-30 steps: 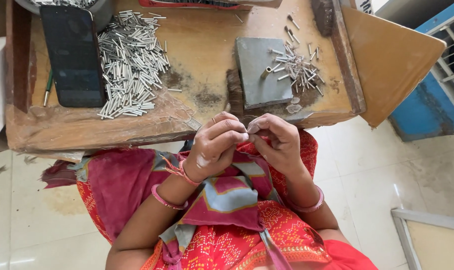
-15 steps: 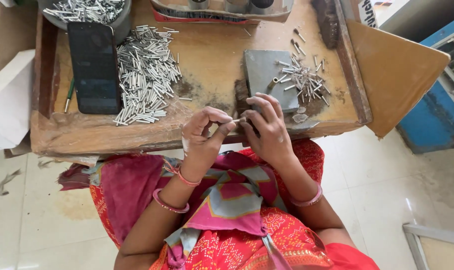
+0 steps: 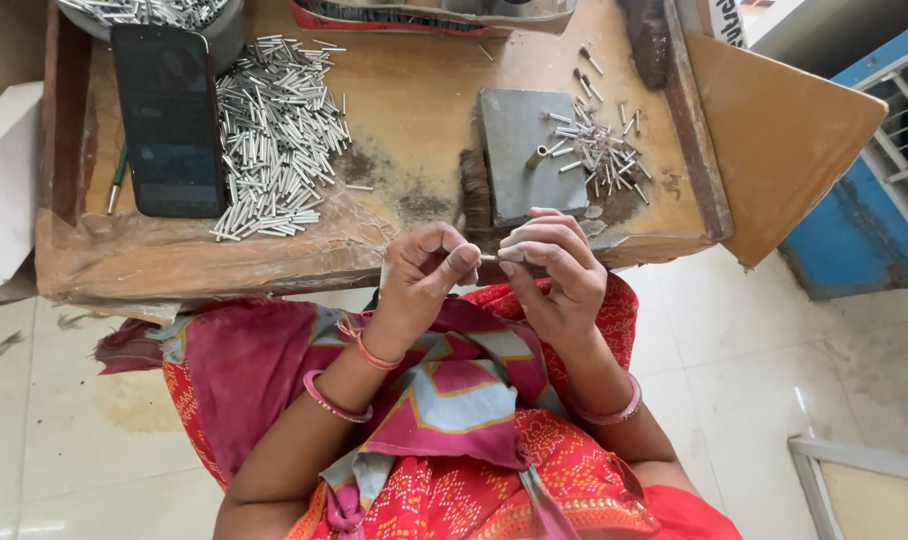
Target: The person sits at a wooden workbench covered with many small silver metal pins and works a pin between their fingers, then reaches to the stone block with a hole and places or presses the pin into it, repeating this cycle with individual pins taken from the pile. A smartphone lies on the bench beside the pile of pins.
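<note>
- Low wooden work table (image 3: 414, 60) filled the upper frame; worn and stained, edge wrapped in crinkled brown covering, raised rim at left and right.
- Red patterned cloth (image 3: 454, 430) seen across the lap below the table edge.
- Brown board (image 3: 774, 140) leaned off the table's right side, over pale floor tiles.
- Black phone (image 3: 169, 120) lay flat at table left, screen dark.
- Large heap of small metal tubes (image 3: 274, 140) spread just right of the phone, touching its edge.
- Grey metal block (image 3: 529, 150) sat right of centre, one brass-coloured tube (image 3: 537, 156) resting on it.
- Smaller scatter of metal tubes (image 3: 599, 145) lay on and beside the block's right edge.
- Left hand (image 3: 424, 275) held in front of the table's near edge, fingers curled, thumb and forefinger pinched on one end of a thin metal pin (image 3: 490, 259).
- Right hand (image 3: 554, 270) just beside it, fingertips closed on the pin's other end; remaining fingers bent inward.
- Pin held level between both hands, above the lap, clear of the table top.
- Pink bangles noted on both wrists.
</note>
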